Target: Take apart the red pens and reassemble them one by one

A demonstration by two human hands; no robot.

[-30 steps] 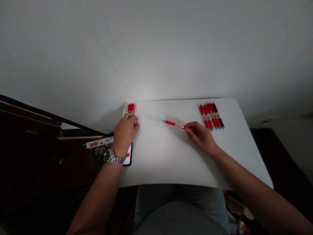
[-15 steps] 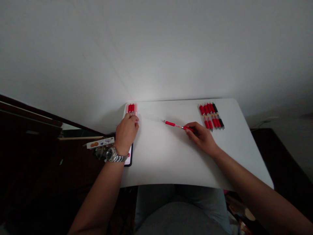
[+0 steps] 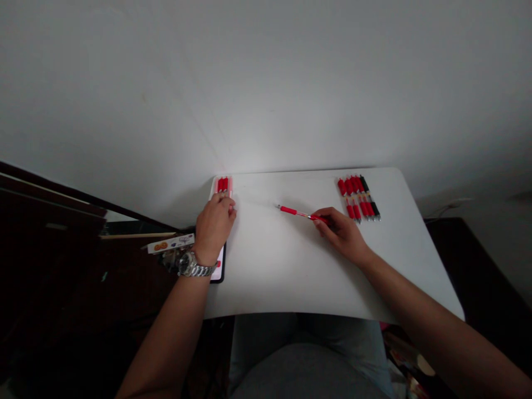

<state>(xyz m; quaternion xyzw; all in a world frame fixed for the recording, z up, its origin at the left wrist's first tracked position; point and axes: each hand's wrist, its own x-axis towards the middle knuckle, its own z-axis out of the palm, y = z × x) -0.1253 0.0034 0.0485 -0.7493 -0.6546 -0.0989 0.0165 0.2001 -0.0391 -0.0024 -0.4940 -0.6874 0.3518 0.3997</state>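
My right hand (image 3: 341,231) is closed round the rear end of a red pen (image 3: 288,210), which points left above the middle of the white table. My left hand (image 3: 214,224), with a metal watch (image 3: 192,265) at its wrist, rests curled over the lower part of a small group of red pens (image 3: 223,184) with pale pink sides at the far left corner. What its fingers grip, if anything, is hidden. At the right lies a row of several red pens (image 3: 352,194), with a black pen (image 3: 369,195) at its right end.
The white table (image 3: 282,266) meets a pale wall (image 3: 291,100) at the back. A phone (image 3: 219,271) lies partly under my left wrist. Beyond the left edge is a white box with printed stickers (image 3: 171,244). My legs (image 3: 266,343) are below the front edge.
Both hands stay almost in place, the right still holding the red pen. The view shifts very slightly; I see nothing taken up or let go.
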